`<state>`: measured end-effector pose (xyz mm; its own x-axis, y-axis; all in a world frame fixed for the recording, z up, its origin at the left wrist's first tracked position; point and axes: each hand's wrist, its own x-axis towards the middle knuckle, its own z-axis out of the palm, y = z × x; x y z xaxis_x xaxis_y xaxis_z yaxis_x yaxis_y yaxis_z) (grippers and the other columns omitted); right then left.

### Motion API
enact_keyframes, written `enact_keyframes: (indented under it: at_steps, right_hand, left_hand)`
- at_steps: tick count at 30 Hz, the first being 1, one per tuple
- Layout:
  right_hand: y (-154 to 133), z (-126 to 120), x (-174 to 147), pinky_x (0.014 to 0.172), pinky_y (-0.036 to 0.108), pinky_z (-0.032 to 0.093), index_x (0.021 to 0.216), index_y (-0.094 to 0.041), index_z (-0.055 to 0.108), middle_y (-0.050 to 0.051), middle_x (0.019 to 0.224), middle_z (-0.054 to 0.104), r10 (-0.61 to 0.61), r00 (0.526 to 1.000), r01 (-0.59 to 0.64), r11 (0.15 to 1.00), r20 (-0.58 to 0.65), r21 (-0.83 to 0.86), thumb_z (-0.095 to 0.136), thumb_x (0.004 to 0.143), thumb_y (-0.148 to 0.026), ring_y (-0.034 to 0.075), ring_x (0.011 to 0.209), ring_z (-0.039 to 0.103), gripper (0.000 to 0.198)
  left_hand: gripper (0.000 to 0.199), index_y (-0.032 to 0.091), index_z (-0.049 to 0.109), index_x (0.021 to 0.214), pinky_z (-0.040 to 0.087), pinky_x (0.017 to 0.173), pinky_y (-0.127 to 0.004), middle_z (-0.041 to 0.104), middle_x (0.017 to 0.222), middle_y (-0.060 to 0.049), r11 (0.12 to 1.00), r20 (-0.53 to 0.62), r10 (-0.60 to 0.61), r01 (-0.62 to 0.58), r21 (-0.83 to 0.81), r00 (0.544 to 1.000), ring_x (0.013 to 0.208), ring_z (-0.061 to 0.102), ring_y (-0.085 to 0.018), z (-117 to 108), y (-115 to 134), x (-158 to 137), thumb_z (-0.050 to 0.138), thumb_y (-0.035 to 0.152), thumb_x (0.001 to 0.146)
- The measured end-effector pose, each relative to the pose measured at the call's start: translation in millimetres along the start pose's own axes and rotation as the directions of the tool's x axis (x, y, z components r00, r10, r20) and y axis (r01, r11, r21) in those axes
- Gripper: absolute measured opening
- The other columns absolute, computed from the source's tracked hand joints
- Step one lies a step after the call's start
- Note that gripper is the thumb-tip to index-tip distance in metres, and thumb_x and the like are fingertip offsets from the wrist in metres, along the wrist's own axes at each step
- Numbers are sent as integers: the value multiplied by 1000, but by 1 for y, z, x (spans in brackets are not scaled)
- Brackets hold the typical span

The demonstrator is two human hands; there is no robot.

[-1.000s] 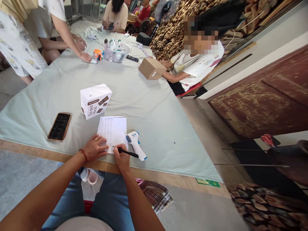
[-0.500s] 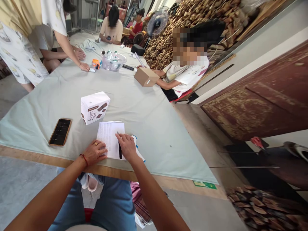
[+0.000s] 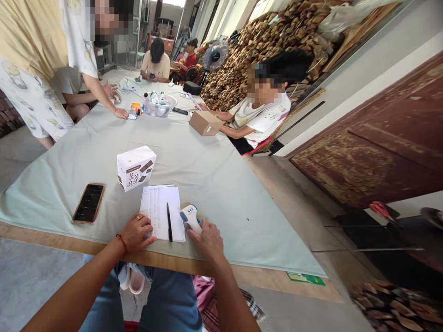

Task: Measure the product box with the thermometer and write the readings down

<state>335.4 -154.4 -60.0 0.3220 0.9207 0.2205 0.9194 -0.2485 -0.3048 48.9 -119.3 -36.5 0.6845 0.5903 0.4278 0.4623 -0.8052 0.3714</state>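
1. The right hand (image 3: 208,238) covers the grip of the infrared thermometer (image 3: 189,216); only its white and blue head shows.
2. The print on the paper sheet (image 3: 157,210) left of the thermometer is too small to read, and the left hand (image 3: 136,232) hides the sheet's near left corner.
3. Far behind the thermometer, the contents of the clear bowl (image 3: 159,108) are too small to name beyond bottles.
4. The standing person's (image 3: 38,69) upper body is cut off by the top left edge.

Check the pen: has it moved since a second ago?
Yes. The pen has left the right hand and now lies on the paper, further from the table edge; the hand is on the thermometer.
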Motion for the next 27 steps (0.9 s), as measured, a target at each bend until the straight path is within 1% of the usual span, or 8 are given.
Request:
enact_keyframes:
  at_steps: [3,4,6,8,14,17,20,27]
  right_hand:
    - [4,-4,0,65,34,41,95,-19,65,11,84,64,22,990,-41,990,137,137,56,77,-37,27,80,59,27]
    - [1,-7,1,64,33,41,93,-20,66,10,82,64,47,986,-79,976,159,204,53,77,-37,26,78,59,26]
    - [-12,-14,2,66,33,43,93,-20,66,9,84,66,108,981,-163,907,161,388,51,77,-43,25,78,60,31]
    - [-31,-22,0,72,33,45,101,-19,65,9,93,68,155,980,-200,767,126,609,53,76,-51,25,86,61,42]
    - [-96,-40,-15,77,32,48,107,-18,60,6,98,69,31,983,-183,306,183,934,63,73,-51,22,89,61,47]
    - [-115,-43,-18,68,29,45,94,-19,63,2,81,66,-71,976,-181,251,204,951,66,70,-45,18,75,58,35]
    - [-127,-45,-20,61,27,41,79,-20,61,-2,66,58,-92,973,-186,213,210,959,62,74,-47,15,62,50,28]
    - [-171,-43,-13,61,27,39,73,-21,54,-2,61,52,-189,966,-151,152,178,977,54,81,-58,14,60,47,37]
  left_hand:
    - [22,18,54,76,46,83,-37,56,84,-3,967,-202,-237,210,-148,950,83,53,-17,0,-20,5,58,36,87]
    - [20,18,53,82,46,84,-38,55,88,-4,920,-321,-384,330,-212,866,87,54,-19,-2,-32,11,60,37,85]
    - [46,18,50,102,44,92,-44,53,107,-8,754,-509,-654,533,-383,560,103,52,-24,-13,-58,28,75,39,70]
    - [78,17,43,117,38,101,-48,47,123,-13,577,-483,-809,604,-550,334,120,45,-31,-27,-84,49,86,35,55]
    - [70,18,49,112,49,90,-38,63,110,-9,524,-330,-836,461,-717,438,103,60,-24,-54,-113,83,85,26,53]
    - [63,17,52,112,50,88,-38,65,109,-10,467,-297,-851,363,-806,434,101,62,-23,-56,-102,73,81,37,59]
    - [59,16,57,112,50,88,-38,68,109,-10,476,-277,-810,302,-826,517,101,63,-24,-55,-84,52,74,50,67]
    - [56,14,65,108,48,89,-39,69,102,-11,541,-253,-774,399,-740,581,102,62,-27,-43,-61,15,63,59,76]
